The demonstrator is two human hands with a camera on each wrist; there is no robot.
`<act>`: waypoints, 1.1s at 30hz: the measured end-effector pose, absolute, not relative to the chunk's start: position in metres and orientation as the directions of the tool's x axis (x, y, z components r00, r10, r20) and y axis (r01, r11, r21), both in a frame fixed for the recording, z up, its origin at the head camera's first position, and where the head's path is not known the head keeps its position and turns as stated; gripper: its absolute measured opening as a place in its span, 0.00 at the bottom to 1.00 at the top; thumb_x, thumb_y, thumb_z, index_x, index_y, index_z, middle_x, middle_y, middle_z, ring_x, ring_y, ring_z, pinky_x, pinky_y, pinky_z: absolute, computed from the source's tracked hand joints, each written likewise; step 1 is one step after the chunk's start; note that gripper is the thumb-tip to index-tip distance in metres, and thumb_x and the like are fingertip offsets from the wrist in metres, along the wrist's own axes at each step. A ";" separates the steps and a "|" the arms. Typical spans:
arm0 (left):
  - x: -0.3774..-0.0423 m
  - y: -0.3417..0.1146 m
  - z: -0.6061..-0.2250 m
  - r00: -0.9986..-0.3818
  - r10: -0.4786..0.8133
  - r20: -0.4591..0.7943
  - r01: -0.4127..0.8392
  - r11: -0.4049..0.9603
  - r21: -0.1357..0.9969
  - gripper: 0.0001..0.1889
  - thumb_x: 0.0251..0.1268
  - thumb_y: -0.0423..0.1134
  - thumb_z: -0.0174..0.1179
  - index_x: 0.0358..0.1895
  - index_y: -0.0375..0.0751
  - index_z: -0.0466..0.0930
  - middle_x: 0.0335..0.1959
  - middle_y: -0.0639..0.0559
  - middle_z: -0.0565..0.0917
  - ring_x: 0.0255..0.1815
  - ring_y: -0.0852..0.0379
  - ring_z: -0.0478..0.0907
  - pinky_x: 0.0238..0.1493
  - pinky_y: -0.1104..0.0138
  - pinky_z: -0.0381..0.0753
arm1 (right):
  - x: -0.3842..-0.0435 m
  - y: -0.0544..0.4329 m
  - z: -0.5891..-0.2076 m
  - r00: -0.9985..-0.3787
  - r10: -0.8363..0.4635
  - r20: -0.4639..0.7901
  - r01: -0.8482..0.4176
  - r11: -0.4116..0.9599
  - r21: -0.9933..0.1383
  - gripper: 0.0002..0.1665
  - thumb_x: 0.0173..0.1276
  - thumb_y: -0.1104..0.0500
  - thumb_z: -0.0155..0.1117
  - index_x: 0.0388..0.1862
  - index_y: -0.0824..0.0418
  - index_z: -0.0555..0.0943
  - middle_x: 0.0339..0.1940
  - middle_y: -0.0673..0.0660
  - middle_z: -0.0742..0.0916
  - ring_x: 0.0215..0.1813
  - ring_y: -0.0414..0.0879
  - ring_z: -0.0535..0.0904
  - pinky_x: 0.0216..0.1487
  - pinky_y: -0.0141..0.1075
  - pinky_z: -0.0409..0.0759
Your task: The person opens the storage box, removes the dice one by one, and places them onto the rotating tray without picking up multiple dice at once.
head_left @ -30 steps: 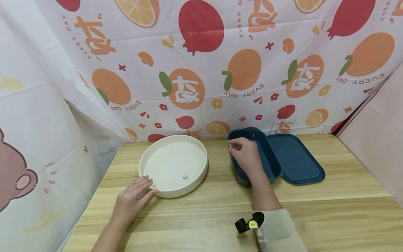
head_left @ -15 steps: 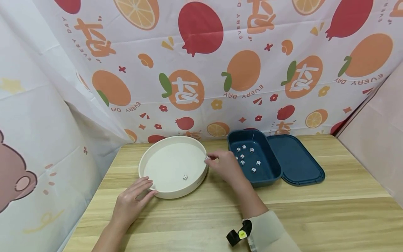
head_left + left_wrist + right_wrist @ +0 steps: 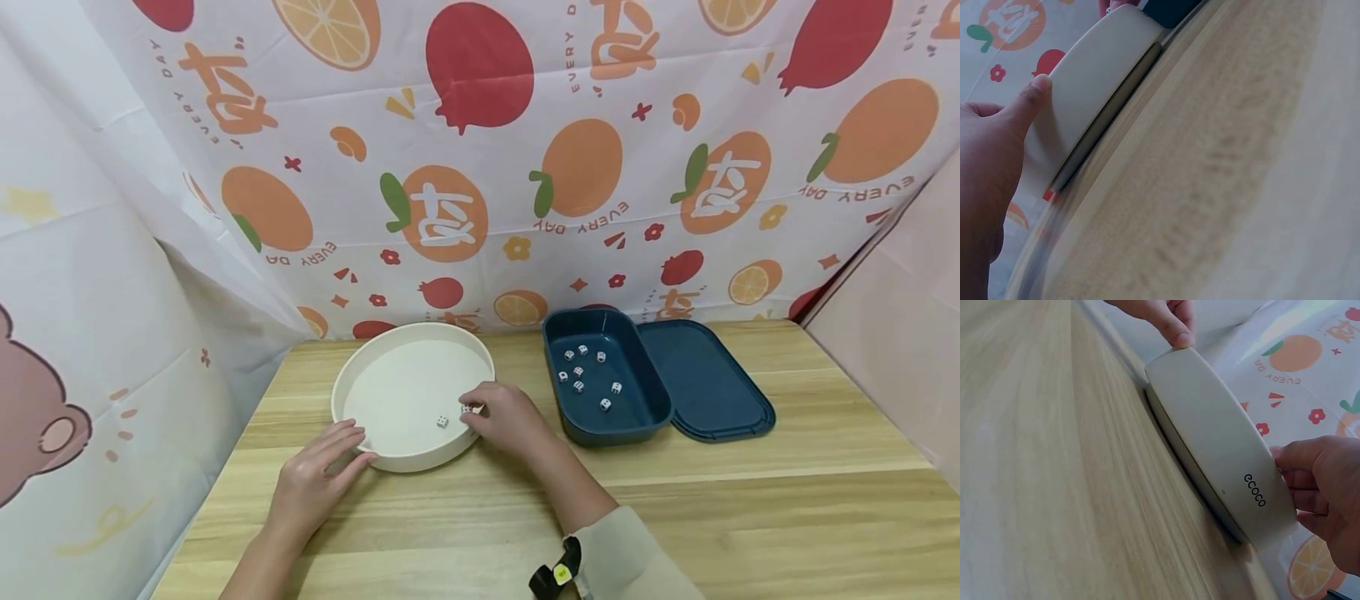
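Note:
My right hand [image 3: 510,418] pinches a white die [image 3: 467,409] between thumb and fingertips, over the near right rim of a round cream tray [image 3: 412,375]. Another die [image 3: 442,422] lies on the tray floor, just left of those fingertips. At the tray's near left side my left hand [image 3: 315,479] holds the rim, thumb and fingertips right at its edge. The left wrist view shows that thumb [image 3: 1040,82] on the tray's rim. In the right wrist view the tray's outer wall [image 3: 1229,444] faces the camera, and the right hand [image 3: 1329,487] is at its rim.
A dark blue rectangular box [image 3: 652,400] stands right of the tray, with several dice [image 3: 578,372] on its floor. Its matching flat lid [image 3: 705,379] lies beside it on the right. A fruit-print cloth [image 3: 517,167] hangs behind the wooden table [image 3: 450,533].
My right hand has moved left from above the blue box to the tray, carrying the die. The dice in the box have come into view. My left hand has stayed in place.

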State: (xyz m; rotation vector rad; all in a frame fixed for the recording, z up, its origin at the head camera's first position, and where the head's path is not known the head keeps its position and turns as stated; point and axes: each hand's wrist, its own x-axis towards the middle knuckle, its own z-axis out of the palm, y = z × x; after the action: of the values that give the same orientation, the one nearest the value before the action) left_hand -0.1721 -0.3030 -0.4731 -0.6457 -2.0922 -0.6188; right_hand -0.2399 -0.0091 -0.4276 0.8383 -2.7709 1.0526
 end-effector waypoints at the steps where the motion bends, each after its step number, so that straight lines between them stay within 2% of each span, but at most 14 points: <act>1: -0.172 -0.303 -0.473 -0.516 0.223 0.827 0.636 0.746 0.196 0.24 0.62 0.59 0.63 0.37 0.37 0.89 0.41 0.43 0.89 0.46 0.43 0.85 0.67 0.81 0.69 | -0.240 -0.009 -0.428 -0.852 -0.464 0.241 -0.507 0.621 -0.598 0.15 0.66 0.56 0.69 0.50 0.57 0.87 0.42 0.49 0.89 0.42 0.38 0.82 0.44 0.27 0.85; 12: -0.172 -0.303 -0.473 -0.524 0.219 0.823 0.631 0.749 0.203 0.24 0.62 0.59 0.63 0.37 0.38 0.89 0.41 0.42 0.89 0.47 0.45 0.85 0.67 0.80 0.69 | -0.241 -0.010 -0.428 -0.866 -0.452 0.216 -0.482 0.636 -0.602 0.16 0.66 0.55 0.69 0.52 0.56 0.86 0.43 0.49 0.88 0.42 0.38 0.82 0.44 0.25 0.84; 22: -0.173 -0.303 -0.472 -0.527 0.221 0.821 0.633 0.746 0.206 0.20 0.57 0.54 0.69 0.38 0.38 0.89 0.42 0.44 0.89 0.47 0.46 0.85 0.66 0.81 0.69 | -0.241 -0.009 -0.427 -0.864 -0.457 0.212 -0.484 0.637 -0.600 0.16 0.66 0.55 0.69 0.51 0.56 0.86 0.42 0.48 0.88 0.42 0.39 0.82 0.43 0.25 0.84; 33: -0.173 -0.303 -0.474 -0.527 0.223 0.820 0.622 0.759 0.193 0.25 0.62 0.59 0.63 0.38 0.38 0.89 0.41 0.41 0.89 0.49 0.50 0.85 0.67 0.81 0.68 | -0.240 -0.008 -0.426 -0.859 -0.466 0.213 -0.491 0.630 -0.601 0.15 0.65 0.55 0.70 0.51 0.56 0.87 0.42 0.48 0.88 0.44 0.39 0.83 0.45 0.28 0.85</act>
State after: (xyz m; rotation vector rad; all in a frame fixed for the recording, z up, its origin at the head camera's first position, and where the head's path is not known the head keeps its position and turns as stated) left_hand -0.1726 -0.3034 -0.4745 -0.6306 -2.1098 -0.6012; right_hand -0.2401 -0.0077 -0.4259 0.8231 -2.8024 1.0504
